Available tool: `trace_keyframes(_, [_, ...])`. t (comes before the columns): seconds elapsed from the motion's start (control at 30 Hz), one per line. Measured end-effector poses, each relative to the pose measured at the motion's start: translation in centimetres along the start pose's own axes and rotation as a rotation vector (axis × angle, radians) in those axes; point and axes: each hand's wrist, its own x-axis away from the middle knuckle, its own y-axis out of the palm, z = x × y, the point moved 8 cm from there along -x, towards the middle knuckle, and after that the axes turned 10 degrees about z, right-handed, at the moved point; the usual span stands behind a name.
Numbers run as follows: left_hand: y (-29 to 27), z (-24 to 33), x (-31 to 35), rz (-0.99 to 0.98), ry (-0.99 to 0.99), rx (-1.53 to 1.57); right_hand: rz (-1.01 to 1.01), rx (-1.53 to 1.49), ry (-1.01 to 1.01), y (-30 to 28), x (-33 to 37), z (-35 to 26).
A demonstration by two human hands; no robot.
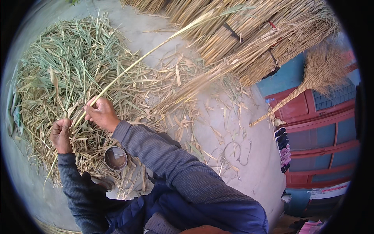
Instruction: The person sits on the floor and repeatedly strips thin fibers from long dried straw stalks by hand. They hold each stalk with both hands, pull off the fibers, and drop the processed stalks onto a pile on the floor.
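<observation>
Two hands on one long reed stalk point(132, 66) over the leaf pile point(58, 78): left hand point(61, 134) pinching its base, right hand point(102, 113) closed higher, stripping under way; next pull needs a firm grip.

The leaf pile point(74, 66) is a mix of green and dried-out straw yellow, and the stacked reed bundles point(249, 35) are golden tan. Sleeves point(171, 163) are grey knit, the jacket point(194, 210) is dark blue, and the door point(323, 132) is red.

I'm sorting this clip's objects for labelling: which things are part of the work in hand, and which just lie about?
In hand: long green reed stalk, held by left hand and right hand; pile of stripped leaves.

Lying about: small metal bowl, bundled dry reeds, broom.
</observation>
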Motion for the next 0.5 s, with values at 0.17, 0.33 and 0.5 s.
trace_keyframes(0.17, [2.4,2.9,0.9,-0.289,0.443,-0.469,0.018,-0.011,0.103,-1.1,-0.5,0.4])
trace_keyframes(0.33, [0.3,2.6,0.8,-0.332,0.312,-0.411,-0.020,0.017,0.104,-0.9,-0.4,-0.4])
trace_keyframes(0.5, [-0.9,-0.1,0.4,-0.430,-0.082,-0.274,0.027,0.034,0.117,-0.8,-0.9,-0.9])
